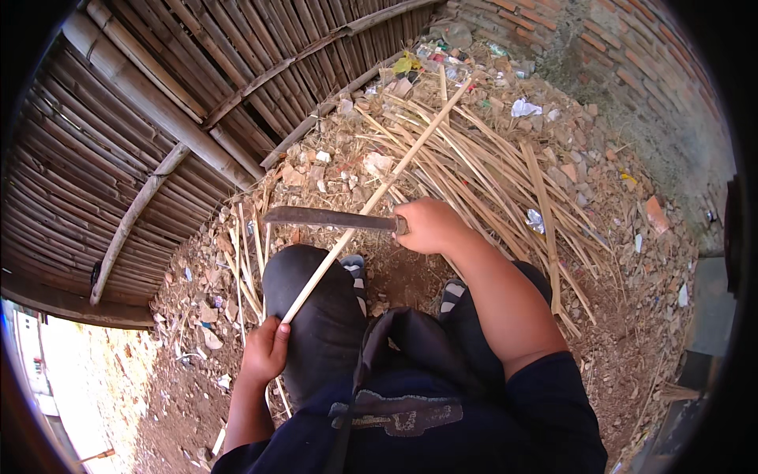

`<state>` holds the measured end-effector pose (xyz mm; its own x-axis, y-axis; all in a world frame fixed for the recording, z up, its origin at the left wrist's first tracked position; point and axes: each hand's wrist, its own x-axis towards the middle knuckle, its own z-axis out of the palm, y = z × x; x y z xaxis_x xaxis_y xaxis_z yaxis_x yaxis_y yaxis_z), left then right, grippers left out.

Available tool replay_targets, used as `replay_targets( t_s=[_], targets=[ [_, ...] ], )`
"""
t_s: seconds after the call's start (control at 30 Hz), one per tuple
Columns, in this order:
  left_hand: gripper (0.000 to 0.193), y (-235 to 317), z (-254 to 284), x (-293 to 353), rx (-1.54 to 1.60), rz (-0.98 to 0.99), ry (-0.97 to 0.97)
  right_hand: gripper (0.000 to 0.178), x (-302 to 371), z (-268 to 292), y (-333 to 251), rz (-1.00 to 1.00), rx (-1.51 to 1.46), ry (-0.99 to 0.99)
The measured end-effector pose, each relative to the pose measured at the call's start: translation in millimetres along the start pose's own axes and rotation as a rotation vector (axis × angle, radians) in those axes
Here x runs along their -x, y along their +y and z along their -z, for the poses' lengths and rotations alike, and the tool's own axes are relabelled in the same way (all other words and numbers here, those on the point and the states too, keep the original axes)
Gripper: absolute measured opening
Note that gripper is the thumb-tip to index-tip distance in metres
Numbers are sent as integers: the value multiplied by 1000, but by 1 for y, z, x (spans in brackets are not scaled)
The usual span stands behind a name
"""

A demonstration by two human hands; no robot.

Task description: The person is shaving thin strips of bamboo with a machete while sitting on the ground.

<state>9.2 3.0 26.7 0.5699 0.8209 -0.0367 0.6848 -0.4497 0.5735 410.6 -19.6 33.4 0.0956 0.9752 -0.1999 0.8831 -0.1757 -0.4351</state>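
My left hand (265, 350) is closed round the near end of a long pale bamboo strip (319, 273), beside my left knee. From there the strip slants up and away to the right, over the ground. In my right hand (433, 226) is the handle of a machete (332, 218), gripped in a fist. Its dark blade points left and lies across the strip above my knees. Whether the edge touches the strip I cannot tell.
A heap of split bamboo strips (482, 170) lies ahead and to the right. More thin strips (246, 261) lie by my left knee. Rubble and litter cover the ground. A slatted bamboo wall (158, 118) stands at left, a brick wall (632, 63) at right.
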Motion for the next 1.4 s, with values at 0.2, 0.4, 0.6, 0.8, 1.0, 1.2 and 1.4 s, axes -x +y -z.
replay_targets(
  t_s=[0.2,0.4,0.6,0.8,1.0,1.2,1.4],
  targets=[
    [37,2,1,-1,-6,29,7,28,-4,-7,14,-144,-27,145],
    [36,1,0,0,-8,50,7,23,14,-2,-23,139,39,45],
    [38,-6,-2,-1,122,64,-7,27,-3,7,16,-122,-154,38],
    [39,-8,-1,-3,96,62,-1,30,0,1,18,-111,-127,166],
    [41,-13,-3,-1,131,77,-9,27,17,6,-22,135,54,-14],
    [40,-5,-5,-2,145,57,26,33,-1,-3,25,47,-56,79],
    [40,-2,-2,-2,68,61,18,30,2,5,13,-123,-70,55]
  ],
)
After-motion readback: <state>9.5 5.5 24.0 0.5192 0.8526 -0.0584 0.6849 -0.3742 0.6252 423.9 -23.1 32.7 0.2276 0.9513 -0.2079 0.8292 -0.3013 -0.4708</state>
